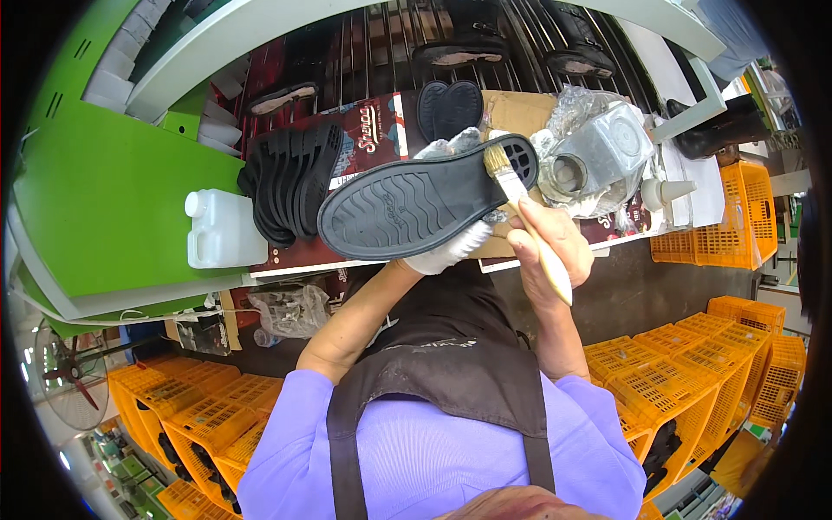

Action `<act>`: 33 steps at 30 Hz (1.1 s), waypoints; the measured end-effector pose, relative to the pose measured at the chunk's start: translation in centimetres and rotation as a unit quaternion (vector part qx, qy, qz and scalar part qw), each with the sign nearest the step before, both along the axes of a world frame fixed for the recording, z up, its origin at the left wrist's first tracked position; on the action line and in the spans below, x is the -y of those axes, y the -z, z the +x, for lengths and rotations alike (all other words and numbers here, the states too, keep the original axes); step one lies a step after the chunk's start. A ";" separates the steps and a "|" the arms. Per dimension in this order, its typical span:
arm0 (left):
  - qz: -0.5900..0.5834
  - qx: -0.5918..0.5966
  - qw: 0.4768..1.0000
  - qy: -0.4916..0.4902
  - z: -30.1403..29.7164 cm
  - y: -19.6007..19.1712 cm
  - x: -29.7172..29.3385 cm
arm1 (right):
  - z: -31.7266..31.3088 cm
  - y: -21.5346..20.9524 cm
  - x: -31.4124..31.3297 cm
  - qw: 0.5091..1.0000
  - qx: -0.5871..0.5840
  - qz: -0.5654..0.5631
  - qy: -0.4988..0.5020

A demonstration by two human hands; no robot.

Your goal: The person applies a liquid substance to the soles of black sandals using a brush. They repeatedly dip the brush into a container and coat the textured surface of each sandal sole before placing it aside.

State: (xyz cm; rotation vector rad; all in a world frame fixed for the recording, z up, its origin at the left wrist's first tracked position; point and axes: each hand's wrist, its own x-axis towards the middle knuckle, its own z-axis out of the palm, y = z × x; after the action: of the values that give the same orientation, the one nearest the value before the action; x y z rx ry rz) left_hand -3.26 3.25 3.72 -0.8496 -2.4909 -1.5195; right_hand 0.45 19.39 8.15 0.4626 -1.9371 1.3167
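A black shoe sole (390, 208) lies across the front of the bench, its wavy-grooved face toward me. My left hand (449, 250), in a white glove, grips it from beneath, with gloved fingertips showing at its far edge. Bare and closed, my right hand (559, 243) holds a paintbrush (513, 186) with a pale handle. The bristles touch the heel end, beside an openwork grid. Just right of the sole is a clear plastic container (611, 152), tipped over, its round mouth toward me. What it holds I cannot make out.
Several black soles (295, 182) stand stacked at left, beside a white jug (225, 234). Two more soles (449, 108) lie behind. Black boots (464, 48) stand on a rod rack at the back. A squeeze bottle (667, 192) is at right. Orange crates (676, 364) flank me.
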 end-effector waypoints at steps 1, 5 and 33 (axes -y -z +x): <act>-0.005 0.000 1.000 0.004 -0.1 0.0 0.0 | 0.1 0.0 0.2 1.000 0.006 0.000 -0.001; 0.030 -0.041 0.998 0.025 -0.4 -0.5 -0.1 | 0.3 -0.1 0.7 1.000 0.010 0.000 -0.014; 0.369 0.335 0.848 0.182 -0.8 3.5 -0.1 | 1.1 -0.2 4.4 0.995 -0.005 0.017 -0.097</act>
State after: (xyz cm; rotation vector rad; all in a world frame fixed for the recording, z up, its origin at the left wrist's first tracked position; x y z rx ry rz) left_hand -4.07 3.35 0.25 -0.7327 -1.7482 -3.0396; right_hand 1.57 14.96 8.35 0.6882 -1.9483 1.4013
